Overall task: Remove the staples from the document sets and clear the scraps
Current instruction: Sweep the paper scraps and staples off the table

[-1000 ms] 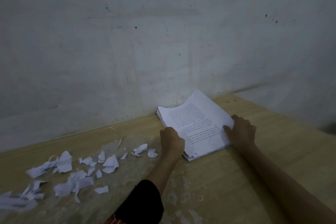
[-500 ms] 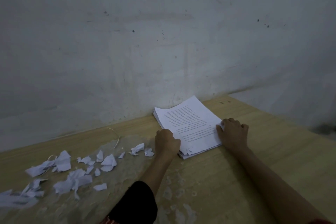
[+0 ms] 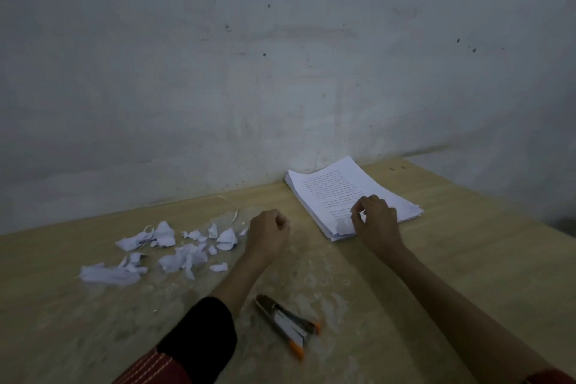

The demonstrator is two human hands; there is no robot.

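Pinching the torn near corner of the paper stack (image 3: 349, 187) against the wall, my right hand (image 3: 377, 223) arches over it. My left hand (image 3: 269, 235) curls beside the scraps (image 3: 174, 251); I cannot tell whether it holds anything

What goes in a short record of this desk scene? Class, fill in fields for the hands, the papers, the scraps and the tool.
Left hand: fingers curled, between scraps and stack; whether it holds anything is not visible
Right hand: pinches the stack's near corner
Paper stack: printed sheets, lying flat by the wall
Paper scraps: torn white pieces, scattered left of the left hand
Tool: metal with orange tips, lying untouched beside the left forearm
Table: light wood
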